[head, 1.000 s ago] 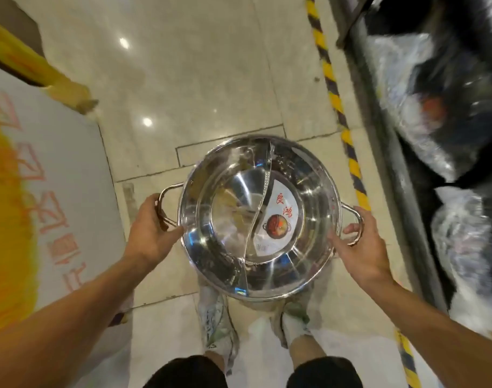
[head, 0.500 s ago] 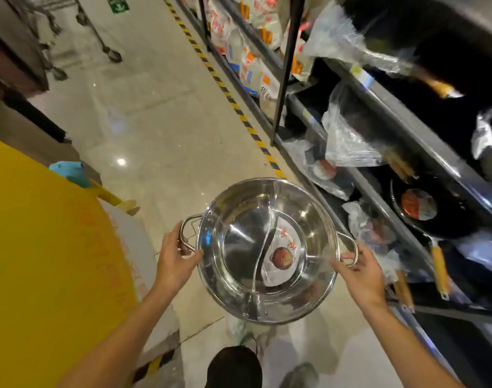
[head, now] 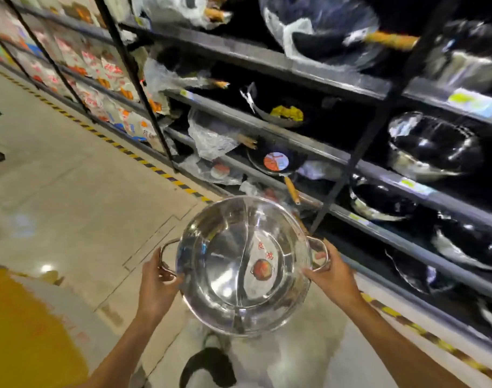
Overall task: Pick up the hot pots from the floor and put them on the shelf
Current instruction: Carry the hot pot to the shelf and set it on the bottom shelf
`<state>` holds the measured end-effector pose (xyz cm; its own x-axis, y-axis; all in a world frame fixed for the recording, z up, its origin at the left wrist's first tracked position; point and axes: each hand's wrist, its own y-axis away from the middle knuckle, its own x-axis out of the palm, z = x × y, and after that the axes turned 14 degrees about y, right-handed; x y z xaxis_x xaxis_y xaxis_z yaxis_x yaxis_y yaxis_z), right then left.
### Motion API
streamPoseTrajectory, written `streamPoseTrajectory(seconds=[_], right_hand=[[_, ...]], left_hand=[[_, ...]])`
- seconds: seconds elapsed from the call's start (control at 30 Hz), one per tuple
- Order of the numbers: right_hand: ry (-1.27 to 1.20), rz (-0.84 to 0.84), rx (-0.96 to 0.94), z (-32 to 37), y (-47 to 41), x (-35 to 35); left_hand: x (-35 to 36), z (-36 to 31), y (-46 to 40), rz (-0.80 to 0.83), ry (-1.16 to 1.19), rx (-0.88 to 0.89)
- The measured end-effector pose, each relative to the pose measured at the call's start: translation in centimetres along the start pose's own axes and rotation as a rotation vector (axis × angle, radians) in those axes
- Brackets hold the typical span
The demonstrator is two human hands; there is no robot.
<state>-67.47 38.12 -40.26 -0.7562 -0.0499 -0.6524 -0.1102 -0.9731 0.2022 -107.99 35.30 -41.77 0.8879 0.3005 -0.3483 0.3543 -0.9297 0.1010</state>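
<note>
Store shelf [head: 309, 148] of woks now fills view ahead of left hand [head: 155, 287] and right hand [head: 333, 277], both gripping the divided hot pot [head: 243, 264] by its handles, lifted, approaching placement.

Your left hand [head: 158, 287] and right hand [head: 333, 275] grip the loop handles of a shiny, divided stainless-steel hot pot [head: 243, 264], held level above the pale floor [head: 79, 197], near the dark metal shelf [head: 407, 175] of pans.

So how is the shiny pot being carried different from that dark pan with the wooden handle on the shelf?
The steel hot pot is bright, has a divider across its middle and two loop handles, one held in each hand. The dark pan is black, undivided, with one long wooden handle, and rests on the shelf. Both are round and carry a round sticker inside.
</note>
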Motion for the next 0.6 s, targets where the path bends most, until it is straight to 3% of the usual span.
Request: streamPoseTrajectory(seconds=[0.27, 0.6], right_hand=[[-0.020, -0.225, 0.179, -11.2, 14.4, -13.1], [0.074, -0.410, 0.432, -18.9, 28.2, -16.9]], left_hand=[[11.7, -4.5, 10.4, 0.299, -0.015, 0.118], [20.4, -8.0, 17.1, 0.636, -0.014, 0.211]])
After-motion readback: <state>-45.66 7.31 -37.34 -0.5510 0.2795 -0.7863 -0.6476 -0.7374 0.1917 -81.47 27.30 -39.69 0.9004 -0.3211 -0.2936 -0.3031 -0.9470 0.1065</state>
